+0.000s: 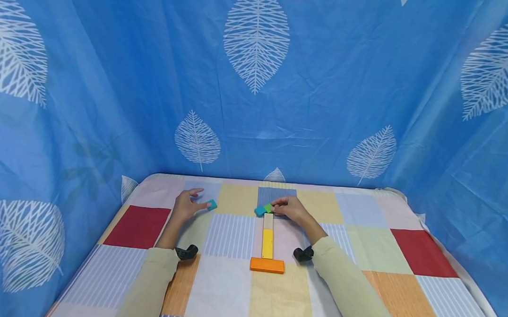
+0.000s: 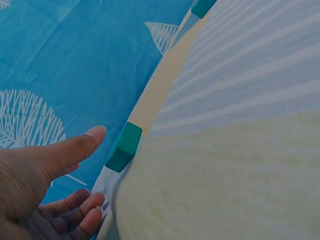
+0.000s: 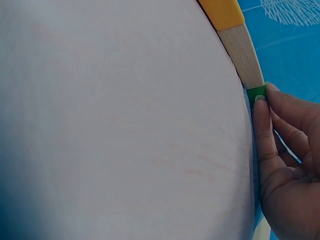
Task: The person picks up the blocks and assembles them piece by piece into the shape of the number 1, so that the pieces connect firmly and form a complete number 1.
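Observation:
My right hand (image 1: 288,208) pinches a small green block (image 1: 268,208) between thumb and fingertips, at the far end of a line of blocks. A teal block (image 1: 259,211) lies against its left side. Toward me run a plain wooden block (image 1: 268,220), a yellow block (image 1: 268,243) and an orange block (image 1: 267,265) laid crosswise. In the right wrist view the green block (image 3: 257,93) meets the wooden block's end. My left hand (image 1: 186,204) is beside another teal block (image 1: 211,205), thumb and fingers spread apart. The left wrist view shows a gap between thumb and this teal block (image 2: 124,147).
A patchwork cloth (image 1: 227,289) covers the table. Blue curtains (image 1: 325,86) with white leaf prints hang behind it and on both sides. Each wrist wears a small black device, one on the left (image 1: 187,252) and one on the right (image 1: 303,254).

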Demonstrator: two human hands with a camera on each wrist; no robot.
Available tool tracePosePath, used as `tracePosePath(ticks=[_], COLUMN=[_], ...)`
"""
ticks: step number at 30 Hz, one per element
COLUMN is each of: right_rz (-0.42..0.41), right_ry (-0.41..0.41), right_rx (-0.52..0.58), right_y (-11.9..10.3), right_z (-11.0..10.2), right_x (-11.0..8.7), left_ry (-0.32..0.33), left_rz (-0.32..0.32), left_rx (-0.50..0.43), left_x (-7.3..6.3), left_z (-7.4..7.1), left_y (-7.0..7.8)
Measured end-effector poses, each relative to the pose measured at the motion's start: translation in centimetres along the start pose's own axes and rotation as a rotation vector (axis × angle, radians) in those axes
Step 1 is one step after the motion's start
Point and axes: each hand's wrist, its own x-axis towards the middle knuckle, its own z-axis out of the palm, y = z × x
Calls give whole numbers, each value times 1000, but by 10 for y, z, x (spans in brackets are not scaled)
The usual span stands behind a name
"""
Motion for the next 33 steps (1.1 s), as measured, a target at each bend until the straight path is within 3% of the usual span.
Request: tracePosePath(ticks=[9,19,28,33], right_rz=[13,-7,-22,-12], right_ry=[0,1,-1,4], right_rx=[-9,-19,-13,-21], right_y=[-1,1,2,2], right_z=[0,-2,-1,-1], right_x=[-2,-1,0,-1], left_ry=[-4,-78,-51,-40], left_rz=[-18,74,113,100], left_rx=[-8,-24,-11,12], left_x=[-1,-2,0,1], left_z=[1,0,5,8], left_y=[-4,-9,-13,-14])
